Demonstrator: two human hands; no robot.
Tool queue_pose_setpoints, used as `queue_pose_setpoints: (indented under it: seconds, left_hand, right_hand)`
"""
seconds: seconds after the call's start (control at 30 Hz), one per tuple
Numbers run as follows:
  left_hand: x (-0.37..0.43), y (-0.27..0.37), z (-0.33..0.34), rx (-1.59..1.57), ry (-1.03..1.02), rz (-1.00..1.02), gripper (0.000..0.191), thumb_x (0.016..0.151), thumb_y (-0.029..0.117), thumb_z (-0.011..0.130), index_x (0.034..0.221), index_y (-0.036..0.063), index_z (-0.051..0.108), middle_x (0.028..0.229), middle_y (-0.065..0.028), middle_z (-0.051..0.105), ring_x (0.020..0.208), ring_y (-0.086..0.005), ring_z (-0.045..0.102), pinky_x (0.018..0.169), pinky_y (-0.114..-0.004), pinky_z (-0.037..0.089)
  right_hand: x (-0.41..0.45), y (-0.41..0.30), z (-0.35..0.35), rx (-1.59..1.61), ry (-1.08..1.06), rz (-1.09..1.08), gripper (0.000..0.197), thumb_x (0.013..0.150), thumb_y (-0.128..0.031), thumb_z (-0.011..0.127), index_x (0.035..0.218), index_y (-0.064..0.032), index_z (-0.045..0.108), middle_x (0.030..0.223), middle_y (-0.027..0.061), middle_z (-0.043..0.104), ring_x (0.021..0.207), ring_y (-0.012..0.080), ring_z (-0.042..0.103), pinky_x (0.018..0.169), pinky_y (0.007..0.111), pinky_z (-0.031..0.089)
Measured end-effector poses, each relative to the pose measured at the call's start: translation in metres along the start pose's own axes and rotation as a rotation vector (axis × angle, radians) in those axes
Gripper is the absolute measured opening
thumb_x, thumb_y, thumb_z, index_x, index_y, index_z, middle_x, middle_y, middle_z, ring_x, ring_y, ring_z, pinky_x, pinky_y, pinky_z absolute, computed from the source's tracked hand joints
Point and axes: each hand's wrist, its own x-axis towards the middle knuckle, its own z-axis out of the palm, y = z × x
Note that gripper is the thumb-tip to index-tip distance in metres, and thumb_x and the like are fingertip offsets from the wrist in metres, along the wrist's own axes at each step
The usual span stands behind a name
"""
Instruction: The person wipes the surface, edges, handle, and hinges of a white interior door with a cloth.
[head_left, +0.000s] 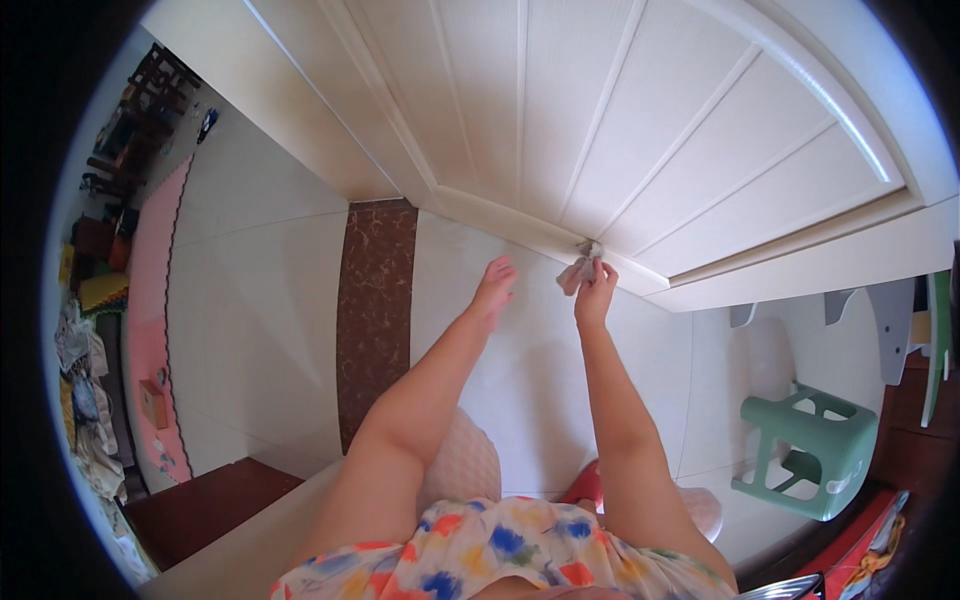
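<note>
My right hand (596, 294) grips a crumpled greyish cloth (576, 276) at the foot of a white panelled door (570, 97). The cloth's upper end touches the ledge along the door's lower edge, and its lower part hangs over the pale floor. To the left, my left hand (496, 288) is held in the air with its fingers apart, a little slightly blurred, and nothing in it. It is apart from both the door and the cloth.
A brown marbled threshold strip (376, 300) crosses the tiled floor on the left. Beyond it lies a pink foam mat (154, 255) with a small box (153, 405). On the right stands a green plastic stool (840, 442). A red slipper (586, 486) shows below my arms.
</note>
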Motion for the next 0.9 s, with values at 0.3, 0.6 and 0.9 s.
queue_pose_setpoints:
  seconds: [0.3,0.6,0.9]
  left_hand:
    - [-0.001,0.002,0.025,-0.141,-0.162,0.008,0.051,0.093,0.019,0.052,0.140,0.0218,0.031,0.125,-0.0023,0.049,0.110,-0.0175,0.050,0.086,-0.038,0.046]
    - [0.068,0.015,0.008,-0.171,0.428,0.284,0.037,0.085,0.004,0.052,0.120,0.0109,0.040,0.113,-0.0110,0.051,0.102,-0.0234,0.054,0.077,-0.037,0.050]
    - [0.139,0.074,-0.077,0.238,0.935,0.659,0.037,0.080,0.005,0.058,0.116,0.0002,0.051,0.123,-0.0255,0.042,0.110,-0.0363,0.046,0.094,-0.042,0.040]
  right_hand:
    - [-0.040,-0.053,0.006,0.743,-0.509,0.363,0.044,0.085,0.003,0.054,0.128,-0.0043,0.049,0.111,0.0078,0.056,0.101,0.0136,0.054,0.084,0.026,0.046]
    - [0.001,-0.012,-0.044,0.672,-0.214,0.579,0.039,0.089,-0.008,0.054,0.127,-0.0052,0.049,0.125,0.0091,0.052,0.106,0.0196,0.056,0.083,0.031,0.049]
    - [-0.009,0.018,-0.069,0.576,-0.152,0.693,0.034,0.086,-0.006,0.052,0.120,-0.0032,0.053,0.119,0.0090,0.054,0.099,0.0193,0.058,0.079,0.032,0.050]
